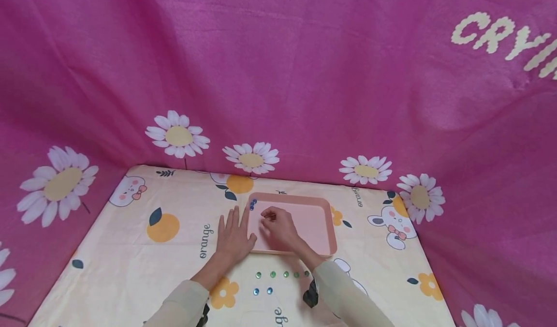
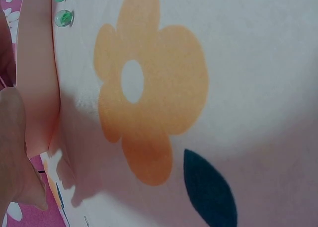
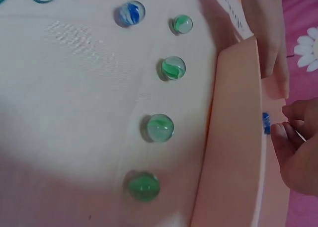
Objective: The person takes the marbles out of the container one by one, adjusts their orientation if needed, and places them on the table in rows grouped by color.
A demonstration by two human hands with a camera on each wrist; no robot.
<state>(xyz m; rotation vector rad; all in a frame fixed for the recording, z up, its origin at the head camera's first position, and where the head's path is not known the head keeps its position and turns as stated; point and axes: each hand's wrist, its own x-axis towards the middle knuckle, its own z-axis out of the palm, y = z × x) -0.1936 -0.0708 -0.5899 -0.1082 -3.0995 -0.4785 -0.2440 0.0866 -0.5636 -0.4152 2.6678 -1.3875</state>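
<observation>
A shallow pink tray (image 1: 300,223) lies on the patterned cloth. Along its left side my left hand (image 1: 235,240) is spread with straight fingers, its thumb at the front left corner. My right hand (image 1: 280,225) is over the left half of the tray, fingers bent; the right wrist view shows thumb and index tips apart, and whether anything sits behind them is hidden. Small blue marbles (image 1: 253,202) lie in the tray's back left corner, just ahead of the right fingertips. In front of the tray stands a row of several green marbles (image 1: 285,274), with two blue marbles (image 1: 270,290) nearer me.
The cloth (image 1: 130,274) carries printed oranges, flowers and rabbits. A magenta curtain (image 1: 278,75) with daisies closes off the back and both sides. The tray's raised front wall (image 3: 233,137) stands between the green marbles and the right hand.
</observation>
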